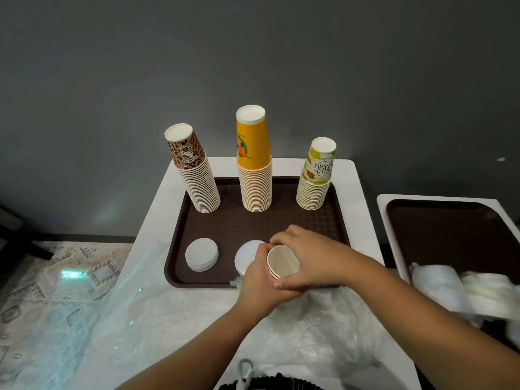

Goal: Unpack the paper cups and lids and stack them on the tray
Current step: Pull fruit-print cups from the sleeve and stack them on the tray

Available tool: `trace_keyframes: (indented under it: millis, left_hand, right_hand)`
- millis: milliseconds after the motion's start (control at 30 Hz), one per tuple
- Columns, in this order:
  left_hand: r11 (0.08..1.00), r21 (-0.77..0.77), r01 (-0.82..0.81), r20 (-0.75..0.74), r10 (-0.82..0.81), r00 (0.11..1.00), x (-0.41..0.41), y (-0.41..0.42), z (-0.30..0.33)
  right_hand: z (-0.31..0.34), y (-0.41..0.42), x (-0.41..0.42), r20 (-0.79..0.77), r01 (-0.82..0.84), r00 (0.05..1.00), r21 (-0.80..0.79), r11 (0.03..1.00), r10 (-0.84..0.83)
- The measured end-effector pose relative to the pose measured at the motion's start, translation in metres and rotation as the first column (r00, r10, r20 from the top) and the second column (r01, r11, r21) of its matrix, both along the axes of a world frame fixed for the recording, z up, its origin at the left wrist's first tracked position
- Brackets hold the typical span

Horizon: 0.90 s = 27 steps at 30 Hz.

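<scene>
Three upside-down cup stacks stand at the back of the brown tray (225,220): a leopard-print stack (194,170), a taller yellow stack (254,161) and a short green-and-white stack (316,175). Two piles of white lids lie at the tray's front, one at the left (201,254) and one in the middle (247,256), partly hidden by my fingers. Both hands hold a small nested stack of paper cups (282,261), mouth toward me, over the tray's front edge. My left hand (261,282) grips it from the left and below. My right hand (304,254) wraps it from the right.
Clear plastic wrapping (135,313) lies crumpled over the white table (157,215) in front of the tray. A second brown tray (450,229) sits on another white table at the right, with bunched plastic packaging (461,288) on it. A patterned rug (42,291) covers the floor at left.
</scene>
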<state>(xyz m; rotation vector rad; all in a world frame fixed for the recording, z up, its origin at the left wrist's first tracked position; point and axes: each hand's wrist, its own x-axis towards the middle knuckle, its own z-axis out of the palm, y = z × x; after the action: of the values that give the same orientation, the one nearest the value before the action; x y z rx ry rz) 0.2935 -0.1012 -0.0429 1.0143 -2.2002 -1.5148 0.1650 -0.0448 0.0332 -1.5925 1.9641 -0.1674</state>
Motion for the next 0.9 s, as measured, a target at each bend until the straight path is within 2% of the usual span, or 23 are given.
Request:
trace_keyframes:
  millis: [133, 267, 433, 600, 667, 733, 767, 800, 900]
  left_hand:
    - [1.0, 0.009, -0.016, -0.043, 0.016, 0.999, 0.0, 0.002, 0.001]
    - [0.999, 0.031, -0.041, -0.076, 0.044, 0.996, 0.002, 0.0, 0.001]
    - [0.998, 0.038, -0.05, -0.089, 0.053, 0.995, 0.002, -0.004, -0.003]
    - [0.997, 0.04, -0.059, -0.073, 0.062, 0.995, 0.0, -0.004, -0.002]
    - [0.998, 0.033, -0.058, -0.068, 0.06, 0.996, -0.001, -0.004, -0.002]
    - [0.997, 0.019, -0.069, -0.068, 0.07, 0.995, -0.001, -0.003, 0.0]
    - [0.998, 0.014, -0.069, -0.069, 0.07, 0.995, -0.001, -0.003, 0.0]
    - [0.998, 0.009, -0.064, -0.067, 0.064, 0.996, -0.001, -0.004, 0.0]
    - [0.999, 0.002, -0.032, -0.033, 0.032, 0.999, 0.0, -0.004, -0.001]
  right_hand:
    - [0.01, -0.001, 0.003, -0.044, 0.015, 0.999, -0.049, 0.999, -0.017]
    - [0.032, -0.001, -0.018, 0.018, 0.025, 1.0, -0.095, 0.995, -0.023]
    - [0.039, 0.003, -0.056, -0.021, -0.063, 0.998, 0.036, 0.997, 0.063]
    - [0.011, 0.001, -0.059, -0.098, -0.094, 0.989, 0.173, 0.98, 0.112]
    - [0.0, -0.002, -0.058, -0.065, -0.068, 0.995, 0.124, 0.99, 0.076]
    - [0.0, -0.008, -0.062, 0.117, 0.07, 0.991, -0.014, 0.997, -0.068]
    - [0.002, -0.013, -0.065, 0.239, 0.19, 0.957, -0.098, 0.977, -0.162]
    - [0.005, -0.018, -0.069, 0.339, 0.323, 0.908, -0.189, 0.928, -0.247]
    - [0.012, -0.042, -0.092, 0.522, 0.625, 0.758, -0.406, 0.667, -0.392]
